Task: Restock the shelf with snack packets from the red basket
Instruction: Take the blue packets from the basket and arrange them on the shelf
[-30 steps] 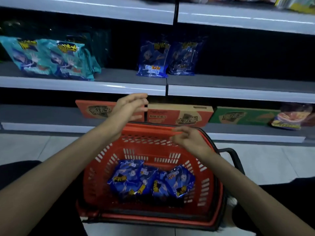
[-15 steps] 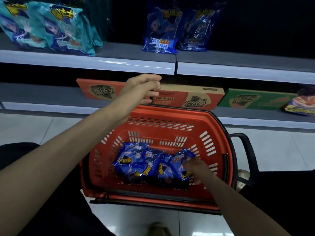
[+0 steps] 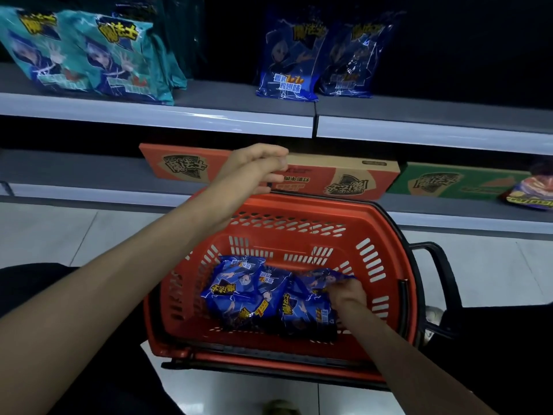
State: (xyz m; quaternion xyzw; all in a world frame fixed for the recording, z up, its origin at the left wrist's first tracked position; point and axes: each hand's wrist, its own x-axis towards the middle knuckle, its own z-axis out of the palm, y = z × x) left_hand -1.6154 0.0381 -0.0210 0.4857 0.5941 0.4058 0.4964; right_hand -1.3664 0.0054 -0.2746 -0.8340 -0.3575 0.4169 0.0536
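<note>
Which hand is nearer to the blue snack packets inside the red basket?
Right. The right hand is touching the blue snack packets inside the red plastic basket; the left hand is above the far rim.

Scene is dim overall, with a cool bluish cast. Light falls from above and in front: the shelf edge strip (image 3: 155, 119) shows a pale sheen from 9 to 3 o'clock. Shelf recesses at 12 to 2 o'clock are near black, detail lost. Floor tiles (image 3: 493, 271) are brightest. Straight lines bow toward the edges. Slight softness throughout; frame corners are darkest.
</note>
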